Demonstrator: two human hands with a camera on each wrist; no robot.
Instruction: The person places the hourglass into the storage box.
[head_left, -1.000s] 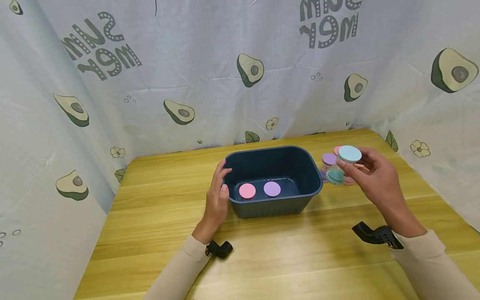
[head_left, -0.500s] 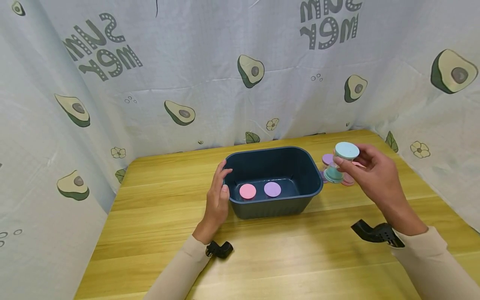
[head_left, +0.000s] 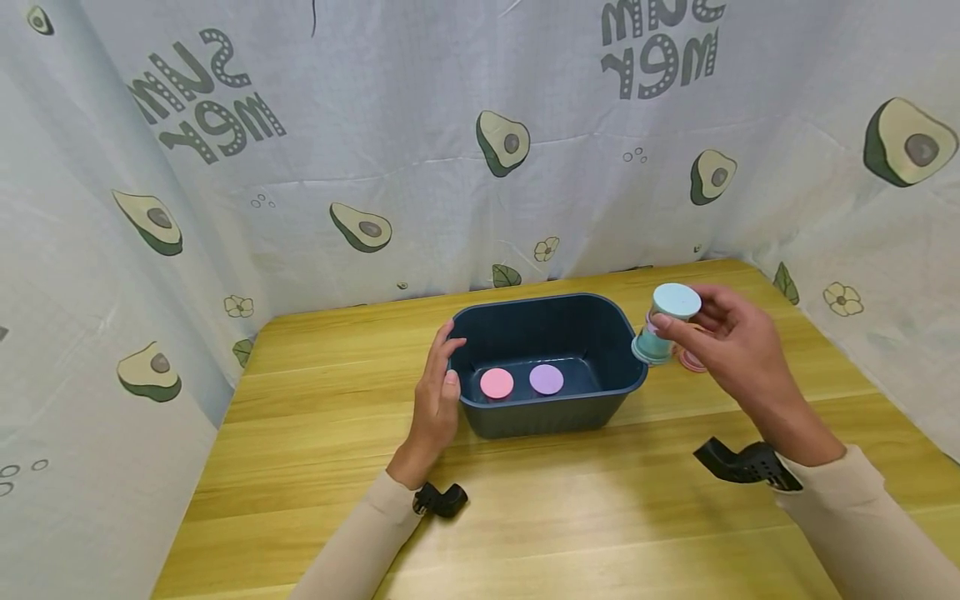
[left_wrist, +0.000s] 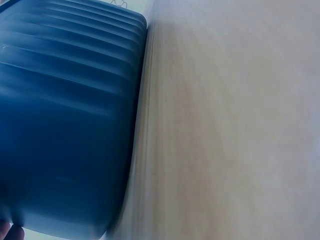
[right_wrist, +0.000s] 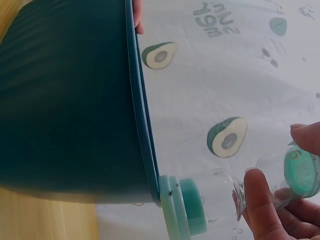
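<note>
My right hand point(head_left: 738, 342) pinches a mint-green sand timer point(head_left: 654, 347) between thumb and fingers, slightly tilted. The timer is held up at the right end of a dark blue plastic bin point(head_left: 555, 412). In the right wrist view, the timer's clear bulbs and green sand show, and its lower mint cap point(right_wrist: 175, 206) is close to the bin's rim; contact cannot be told. At the bin's left end my left hand point(head_left: 433, 404) rests against the wall and rim with mostly straight fingers. Inside the bin are a pink-topped piece point(head_left: 497, 383) and a purple-topped piece point(head_left: 546, 379).
Another pink piece point(head_left: 692, 361) stands on the wooden table point(head_left: 315, 417) behind my right hand, mostly hidden. A white curtain point(head_left: 420, 125) with printed avocados hangs behind the table and along its sides.
My right hand has carried the sand timer left and slightly up, from above the group of pieces to the bin's right rim. My left hand and the bin stay put.
</note>
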